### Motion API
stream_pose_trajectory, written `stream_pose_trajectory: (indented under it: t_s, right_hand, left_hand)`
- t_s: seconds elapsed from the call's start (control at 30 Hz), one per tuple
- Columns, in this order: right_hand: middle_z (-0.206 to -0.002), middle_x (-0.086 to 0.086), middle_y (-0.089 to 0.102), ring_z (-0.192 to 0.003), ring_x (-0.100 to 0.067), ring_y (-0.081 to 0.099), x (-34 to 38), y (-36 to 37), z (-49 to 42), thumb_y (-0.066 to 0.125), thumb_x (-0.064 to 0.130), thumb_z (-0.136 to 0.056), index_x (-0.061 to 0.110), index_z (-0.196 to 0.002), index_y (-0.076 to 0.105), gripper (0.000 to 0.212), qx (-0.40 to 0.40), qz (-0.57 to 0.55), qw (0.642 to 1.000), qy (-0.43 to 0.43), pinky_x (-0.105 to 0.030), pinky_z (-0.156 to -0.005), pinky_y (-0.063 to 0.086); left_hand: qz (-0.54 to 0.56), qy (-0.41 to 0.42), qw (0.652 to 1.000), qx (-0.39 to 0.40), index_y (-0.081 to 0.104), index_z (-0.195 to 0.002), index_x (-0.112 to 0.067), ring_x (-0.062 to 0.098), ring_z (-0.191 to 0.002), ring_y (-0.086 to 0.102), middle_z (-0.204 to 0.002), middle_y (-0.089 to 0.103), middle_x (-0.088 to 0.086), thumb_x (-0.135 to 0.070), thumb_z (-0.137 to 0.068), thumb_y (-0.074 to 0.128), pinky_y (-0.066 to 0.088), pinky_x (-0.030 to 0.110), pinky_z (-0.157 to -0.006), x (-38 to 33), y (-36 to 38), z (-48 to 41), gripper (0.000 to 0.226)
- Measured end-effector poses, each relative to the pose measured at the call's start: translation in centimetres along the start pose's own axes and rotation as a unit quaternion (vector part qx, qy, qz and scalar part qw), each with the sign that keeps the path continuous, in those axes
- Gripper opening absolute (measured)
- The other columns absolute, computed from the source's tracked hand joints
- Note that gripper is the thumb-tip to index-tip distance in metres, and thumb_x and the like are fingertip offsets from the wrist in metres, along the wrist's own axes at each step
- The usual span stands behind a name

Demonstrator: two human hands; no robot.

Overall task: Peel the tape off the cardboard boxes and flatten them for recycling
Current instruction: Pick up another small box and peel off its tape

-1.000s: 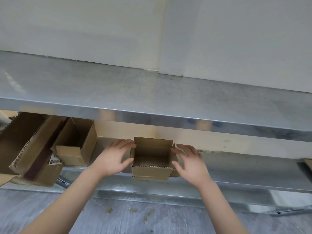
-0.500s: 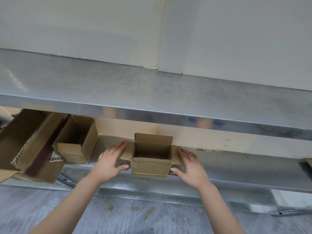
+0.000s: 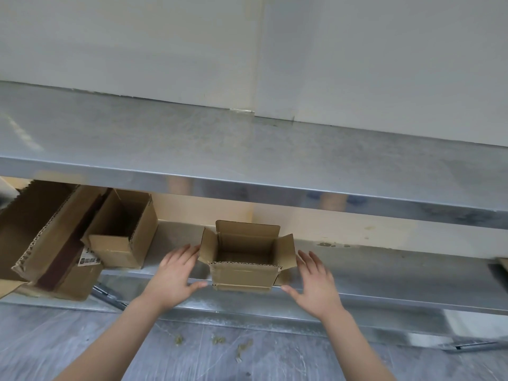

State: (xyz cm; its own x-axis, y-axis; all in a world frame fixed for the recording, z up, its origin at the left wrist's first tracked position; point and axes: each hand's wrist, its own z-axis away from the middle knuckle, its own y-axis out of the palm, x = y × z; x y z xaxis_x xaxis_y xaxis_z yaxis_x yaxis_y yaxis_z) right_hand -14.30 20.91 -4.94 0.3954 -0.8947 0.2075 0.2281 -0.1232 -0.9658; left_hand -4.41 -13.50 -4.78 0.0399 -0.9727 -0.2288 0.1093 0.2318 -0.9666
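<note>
Between the left hand (image 3: 176,273) and right hand (image 3: 316,281) sits a small brown open-topped cardboard box (image 3: 242,274); both hands have straight fingers and hold nothing, perhaps grazing its flaps.

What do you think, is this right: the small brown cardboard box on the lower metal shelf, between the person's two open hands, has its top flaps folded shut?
Not quite. The head view shows the small brown cardboard box with its top flaps open. The rest holds: it sits on the lower metal shelf between the open left hand and right hand.
</note>
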Motion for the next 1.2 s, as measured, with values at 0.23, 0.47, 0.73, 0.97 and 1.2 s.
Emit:
stream_pose_trajectory:
  t_s: [0.23, 0.47, 0.73, 0.97, 1.2]
  right_hand:
    - [-0.155, -0.001, 0.032, -0.143, -0.023, 0.023, 2.3, 1.1, -3.5, 0.050, 0.079, -0.076, 0.023, -0.148, 0.037, 0.092, 0.079, -0.107, 0.991, -0.005, -0.032, -0.113, 0.028]
    - [-0.136, 0.009, 0.047, -0.127, -0.011, 0.048, 2.0, 0.9, -5.0, 0.080, 0.050, -0.073, 0.022, -0.145, 0.025, 0.094, 0.145, -0.347, 0.926, 0.033, -0.020, -0.099, 0.038]
    - [-0.126, 0.006, 0.051, -0.123, -0.005, 0.049, 2.6, 0.5, -2.4, 0.083, 0.062, -0.058, 0.034, -0.140, 0.019, 0.108, 0.090, -0.498, 0.860, 0.067, -0.009, -0.092, 0.041]
    - [-0.119, 0.004, 0.047, -0.113, -0.017, 0.057, 3.8, 0.2, -0.2, 0.082, 0.047, -0.072, 0.042, -0.135, 0.021, 0.088, 0.012, -0.534, 0.839, 0.103, -0.030, -0.095, 0.051]
    - [-0.145, 0.004, 0.038, -0.136, -0.014, 0.035, 3.8, 0.2, 0.9, 0.078, 0.062, -0.067, 0.046, -0.137, 0.027, 0.088, -0.012, -0.496, 0.858, 0.132, -0.039, -0.113, 0.034]
  left_hand:
    - [0.159, -0.158, 0.969, 0.100, 0.058, -0.107, -0.015, 0.021, -0.123, 0.045, -0.135, 0.050, 0.009, -0.064, -0.078, 0.062, 0.038, 0.035, -0.105, -3.0, 0.5, -2.5, 0.057]
    - [0.416, -0.179, 0.888, 0.085, 0.052, -0.119, -0.026, 0.013, -0.112, 0.057, -0.115, 0.062, -0.010, -0.039, -0.077, 0.078, 0.046, 0.021, -0.087, -2.9, 0.0, -3.0, 0.051]
    - [0.571, -0.152, 0.807, 0.017, 0.026, -0.133, -0.042, 0.008, -0.111, 0.057, -0.121, 0.055, -0.013, -0.026, -0.076, 0.080, 0.049, 0.023, -0.089, -3.6, -1.9, -1.3, 0.080]
    - [0.583, -0.177, 0.792, 0.031, 0.040, -0.132, -0.028, 0.013, -0.111, 0.063, -0.119, 0.066, 0.001, -0.030, -0.076, 0.080, 0.049, 0.039, -0.100, -4.9, -0.5, 0.1, 0.068]
    - [0.593, -0.184, 0.782, 0.050, 0.045, -0.132, -0.020, 0.020, -0.099, 0.070, -0.105, 0.073, 0.005, -0.014, -0.086, 0.071, 0.054, 0.045, -0.092, -5.8, -0.2, -0.1, 0.052]
